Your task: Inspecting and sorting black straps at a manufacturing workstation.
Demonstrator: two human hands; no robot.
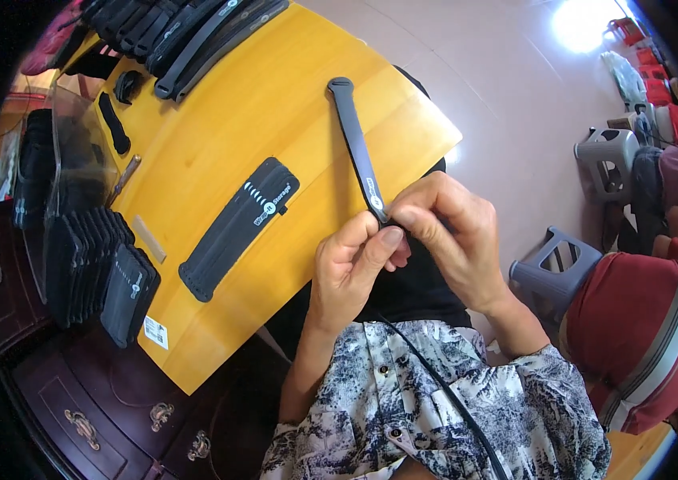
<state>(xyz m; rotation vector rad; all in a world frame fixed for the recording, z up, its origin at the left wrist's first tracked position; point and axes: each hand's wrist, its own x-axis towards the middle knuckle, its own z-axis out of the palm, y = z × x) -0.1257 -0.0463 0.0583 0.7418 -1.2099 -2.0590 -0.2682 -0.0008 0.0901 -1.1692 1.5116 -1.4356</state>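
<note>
A long black strap (355, 142) with a rounded far end and a small white print runs from my fingers up over the yellow table. Its near end is pinched between the thumb and fingers of my left hand (347, 276). From the other side my right hand (459, 244) grips the same end, thumb against forefinger, close to the left thumb tip. The fingers partly hide how that end is folded or looped. To the left of the held strap, a flat stack of black straps (239, 228) with white printing lies on the table.
On the yellow table (307, 52), bundles of black straps (187, 40) fill the far left. Further stacks (87, 260) stand along the left edge by a clear plastic panel (79, 152). Dark drawers (91, 408) sit below. Grey stools (555, 264) and a red-covered seat (635, 336) are at right.
</note>
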